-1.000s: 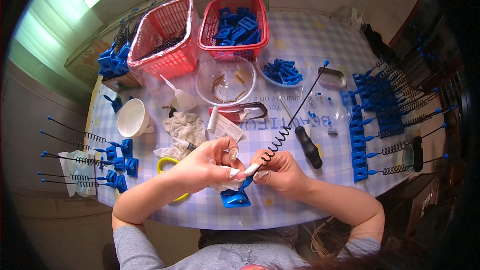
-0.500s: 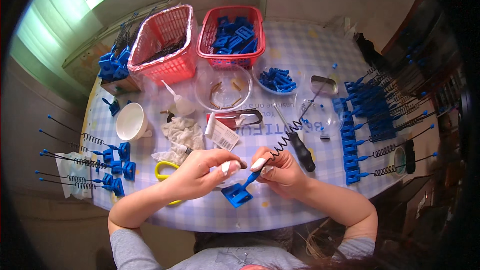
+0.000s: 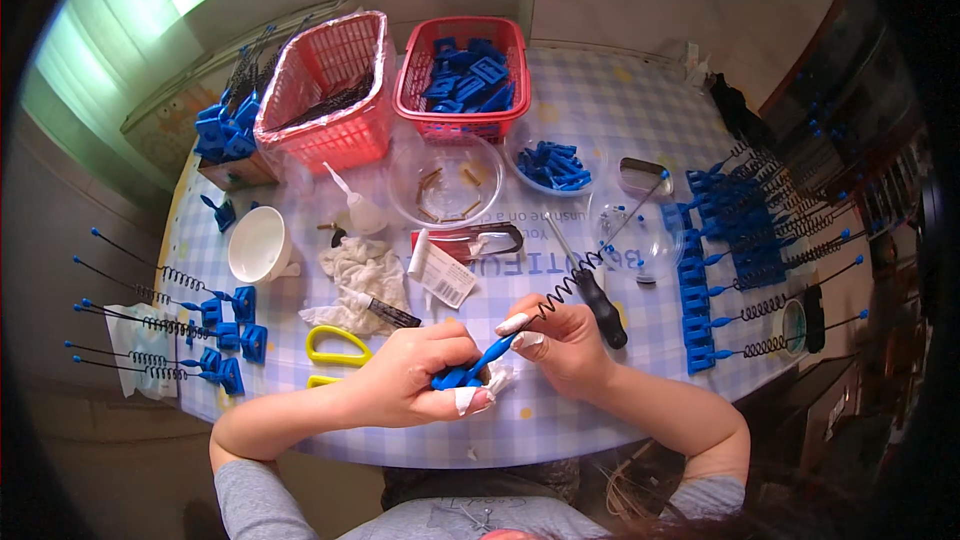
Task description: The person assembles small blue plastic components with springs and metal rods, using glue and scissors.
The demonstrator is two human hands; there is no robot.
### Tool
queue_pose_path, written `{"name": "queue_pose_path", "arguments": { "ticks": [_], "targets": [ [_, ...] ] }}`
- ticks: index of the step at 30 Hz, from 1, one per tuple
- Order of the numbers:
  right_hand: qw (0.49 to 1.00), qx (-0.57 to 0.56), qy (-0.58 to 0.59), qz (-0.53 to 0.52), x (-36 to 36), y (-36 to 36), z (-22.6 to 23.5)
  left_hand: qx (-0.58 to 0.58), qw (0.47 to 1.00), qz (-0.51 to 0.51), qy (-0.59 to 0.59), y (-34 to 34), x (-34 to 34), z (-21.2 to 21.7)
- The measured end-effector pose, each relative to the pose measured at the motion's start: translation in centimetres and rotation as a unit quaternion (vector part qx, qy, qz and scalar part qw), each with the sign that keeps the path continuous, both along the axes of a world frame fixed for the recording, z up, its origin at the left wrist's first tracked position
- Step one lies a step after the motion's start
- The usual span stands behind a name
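Note:
My left hand (image 3: pixel 425 375) is closed round the square base of a blue plastic piece (image 3: pixel 492 353), hiding most of it. At the narrow end of that piece, my right hand (image 3: pixel 565 345) pinches the spot where a black coiled spring wire (image 3: pixel 563 292) meets it. The wire slants up to the right and ends in a small blue tip (image 3: pixel 664 175). White wrapping covers fingertips on both hands. A bit of white tissue shows beside my left fingers. Yellow-handled scissors (image 3: pixel 337 332) lie just left of my left hand, and a black-handled screwdriver (image 3: pixel 602 310) lies beyond my right hand.
Similar blue pieces with springs (image 3: pixel 705 285) line the right side; several more (image 3: pixel 235 325) lie left. At the back stand a red basket of blue parts (image 3: pixel 410 105) and a pink basket (image 3: pixel 330 145). Between are a clear bowl (image 3: pixel 400 205), a white bowl (image 3: pixel 258 245) and crumpled cloth (image 3: pixel 365 270).
My left hand has moved from beside the blue piece onto its base and closed round it. My right hand keeps its pinch at the joint, and the piece has tilted.

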State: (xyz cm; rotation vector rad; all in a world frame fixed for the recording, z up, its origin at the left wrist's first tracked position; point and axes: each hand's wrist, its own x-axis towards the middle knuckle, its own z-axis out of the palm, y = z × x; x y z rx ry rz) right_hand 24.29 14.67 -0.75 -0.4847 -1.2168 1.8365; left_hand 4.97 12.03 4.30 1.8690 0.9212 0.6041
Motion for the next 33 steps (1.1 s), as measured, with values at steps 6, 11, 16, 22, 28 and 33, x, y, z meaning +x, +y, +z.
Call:
{"name": "queue_pose_path", "arguments": {
  "ticks": [6,11,16,22,28,33],
  "targets": [
    [1.000,0.012,-0.023,-0.018,-0.1,-0.3,0.4,0.127,0.991,0.029,0.011,-0.2,0.3,-0.6],
    [0.999,-0.004,-0.041,-0.021,0.0,-0.9,0.6,0.198,0.979,0.026,0.042,-0.3,0.4,-0.6],
    [0.985,0.167,-0.041,0.013,0.2,-1.1,0.4,0.204,0.977,0.033,0.054,0.0,0.8,-1.7],
    [0.973,0.209,-0.089,-0.032,-0.2,-1.1,0.9,0.153,0.984,0.080,0.036,0.0,0.8,-1.5],
    [0.999,0.033,0.001,-0.031,-0.3,-1.5,1.3,0.152,0.980,0.112,0.055,-0.1,1.0,-0.8],
    [0.998,0.043,0.009,-0.034,-0.3,-1.1,1.3,0.204,0.970,0.130,0.013,-0.2,1.0,-1.0]
  ]
}}
